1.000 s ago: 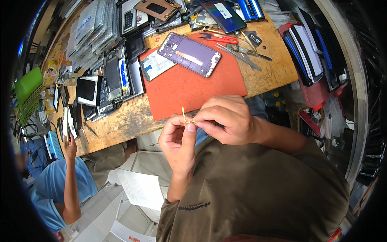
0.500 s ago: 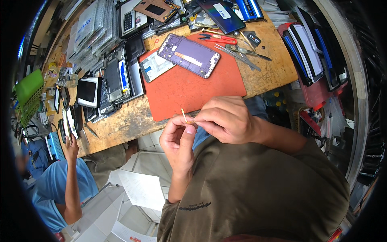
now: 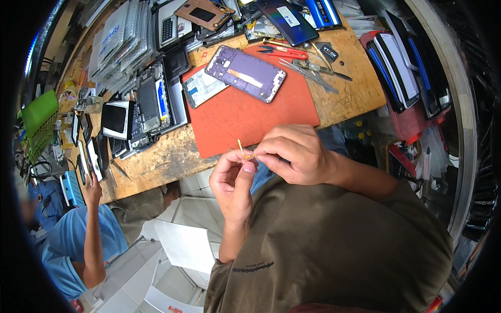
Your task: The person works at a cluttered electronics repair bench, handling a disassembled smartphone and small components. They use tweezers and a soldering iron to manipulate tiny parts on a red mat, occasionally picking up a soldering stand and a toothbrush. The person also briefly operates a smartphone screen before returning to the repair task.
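Between my two hands is a thin yellow flex cable (image 3: pixel 240 147), bent in an L with one narrow end sticking up. My left hand (image 3: pixel 233 182) pinches its lower part between thumb and finger. The fingertips of my right hand (image 3: pixel 295 155) close on the cable's other end, partly hidden by them. Both hands hover by the near edge of an orange-red mat (image 3: pixel 224 128). On the mat's far part lies a purple phone frame (image 3: pixel 245 72), overlapping a silver phone frame (image 3: pixel 201 89).
Red-handled snips (image 3: pixel 284 52), tweezers (image 3: pixel 309 75) and a knife (image 3: pixel 323 68) lie right of the frames. Opened tablets (image 3: pixel 148 99) and bubble-wrapped packs (image 3: pixel 117 44) crowd the left. A co-worker in a blue shirt (image 3: pixel 78 237) sits at lower left, holding a white-edged panel.
The cable's free end has turned slightly and shows more of its bend. My left hand has shifted a little to the right; my right hand stays nearly in place.
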